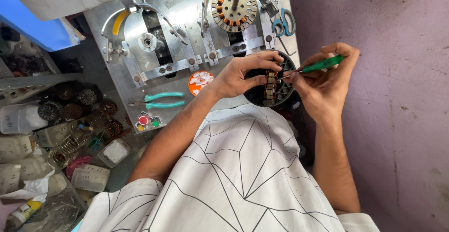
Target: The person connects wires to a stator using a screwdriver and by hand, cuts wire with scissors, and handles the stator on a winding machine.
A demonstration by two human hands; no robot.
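A round black plastic motor stator with copper-coloured slots (272, 86) was held above the near right corner of a grey metal winding bench (187, 31), just in front of the person's white shirt with thin black lines (238, 176). It was grasped along its left rim by the left hand (241, 75), whose fingers were curled over the top edge. A slim screwdriver with a green translucent handle (322, 65) was pinched in the right hand (325, 84), and its metal tip was set against the stator's middle slots.

At the far right corner of the bench, a second stator with orange windings (233, 5) was mounted on a spindle, with blue-handled scissors (284, 24) hung just beside it. Teal-handled pliers (161, 100) were laid near the bench's near edge, next to an orange lid filled with white slips (200, 82) and a small panel of red, green and yellow buttons (147, 121). Off the bench's left edge, wound copper coils (79, 105) and clear plastic containers (91, 177) were crowded together.
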